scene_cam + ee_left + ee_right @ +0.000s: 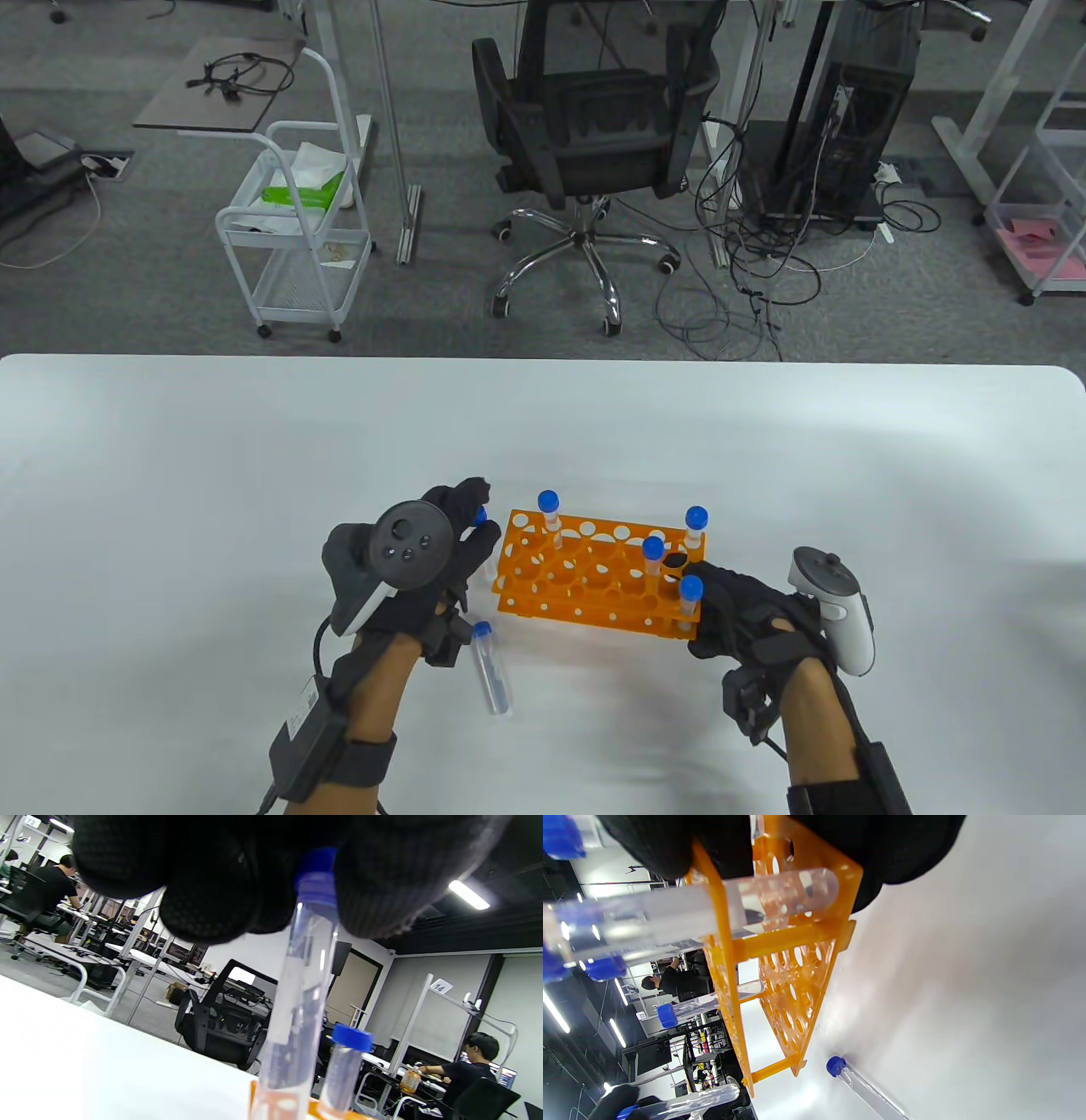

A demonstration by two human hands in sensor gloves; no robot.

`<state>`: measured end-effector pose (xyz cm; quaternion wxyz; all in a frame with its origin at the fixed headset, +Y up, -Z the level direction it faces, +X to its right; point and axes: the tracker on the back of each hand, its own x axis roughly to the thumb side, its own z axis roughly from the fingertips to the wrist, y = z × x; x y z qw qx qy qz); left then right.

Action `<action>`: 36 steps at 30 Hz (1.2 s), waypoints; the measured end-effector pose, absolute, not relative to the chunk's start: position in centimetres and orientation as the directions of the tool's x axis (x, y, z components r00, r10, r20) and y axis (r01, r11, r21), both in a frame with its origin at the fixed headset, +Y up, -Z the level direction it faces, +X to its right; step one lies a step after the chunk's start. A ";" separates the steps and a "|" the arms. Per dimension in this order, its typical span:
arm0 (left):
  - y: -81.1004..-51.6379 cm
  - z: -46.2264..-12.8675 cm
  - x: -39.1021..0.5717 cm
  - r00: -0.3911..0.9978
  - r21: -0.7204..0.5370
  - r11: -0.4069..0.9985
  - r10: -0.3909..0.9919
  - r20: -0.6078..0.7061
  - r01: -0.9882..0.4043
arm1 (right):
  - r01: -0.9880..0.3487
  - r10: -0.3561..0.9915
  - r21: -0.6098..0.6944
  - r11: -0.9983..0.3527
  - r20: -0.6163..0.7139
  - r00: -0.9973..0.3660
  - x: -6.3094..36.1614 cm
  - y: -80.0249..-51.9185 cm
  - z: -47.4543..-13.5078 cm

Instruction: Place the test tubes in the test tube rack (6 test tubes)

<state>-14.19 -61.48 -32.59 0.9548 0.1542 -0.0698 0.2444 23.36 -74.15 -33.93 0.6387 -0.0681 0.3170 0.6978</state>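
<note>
An orange test tube rack [585, 570] stands on the white table with several blue-capped tubes upright in it, one at its far left corner [549, 512]. My left hand [472, 519] pinches the blue cap of a clear test tube [299, 997] and holds it upright at the rack's left end, its lower end down at the rack's edge [271, 1107]. Another tube [493, 668] lies loose on the table in front of my left hand; it also shows in the right wrist view [865, 1086]. My right hand [711, 604] holds the rack's right end [780, 942].
The table's far edge [543, 361] runs across the table view. Beyond it stand an office chair [594, 127], a white trolley [297, 229] and loose cables on the floor. White tabletop surrounds the rack on all sides.
</note>
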 end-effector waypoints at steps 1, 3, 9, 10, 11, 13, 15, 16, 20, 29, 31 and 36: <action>-61.3 -32.4 -14.0 0.869 0.265 0.830 0.444 0.220 -0.491 | -0.934 0.847 0.356 0.017 -0.501 -0.176 23.4 -74.2 -33.9; -61.0 -32.2 -13.6 0.869 0.275 0.828 0.434 0.236 -0.489 | -0.934 0.847 0.356 0.016 -0.502 -0.177 23.3 -74.1 -33.9; -60.8 -31.7 -12.4 0.882 0.297 0.838 0.388 0.268 -0.458 | -0.934 0.848 0.357 0.017 -0.500 -0.176 23.3 -74.2 -33.9; -60.8 -31.6 -12.3 0.878 0.291 0.837 0.390 0.276 -0.463 | -0.934 0.848 0.357 0.017 -0.500 -0.176 23.3 -74.2 -33.9; -60.8 -31.6 -12.1 0.875 0.288 0.835 0.392 0.284 -0.468 | -0.934 0.848 0.357 0.017 -0.500 -0.176 23.3 -74.2 -33.9; -60.8 -31.5 -11.8 0.878 0.295 0.837 0.381 0.289 -0.461 | -0.934 0.848 0.357 0.017 -0.500 -0.176 23.3 -74.2 -33.9; -60.9 -31.4 -11.4 0.891 0.314 0.845 0.348 0.291 -0.432 | -0.934 0.848 0.357 0.017 -0.500 -0.176 23.3 -74.2 -33.9; -61.0 -31.4 -11.2 0.893 0.323 0.845 0.338 0.295 -0.427 | -0.934 0.848 0.357 0.017 -0.500 -0.176 23.3 -74.2 -33.9; -61.4 -31.5 -10.7 0.898 0.328 0.849 0.323 0.300 -0.415 | -0.934 0.848 0.357 0.017 -0.500 -0.176 23.3 -74.2 -33.9; -61.7 -31.6 -10.2 0.903 0.337 0.852 0.307 0.300 -0.401 | -0.928 0.849 0.373 0.009 -0.493 -0.190 23.2 -74.2 -34.0; -61.9 -31.7 -10.2 0.905 0.328 0.857 0.305 0.298 -0.397 | -0.928 0.849 0.373 0.009 -0.493 -0.190 23.2 -74.2 -34.0; -62.4 -31.9 -9.8 0.909 0.311 0.871 0.290 0.298 -0.380 | -0.926 0.851 0.378 0.008 -0.488 -0.192 23.1 -74.2 -34.1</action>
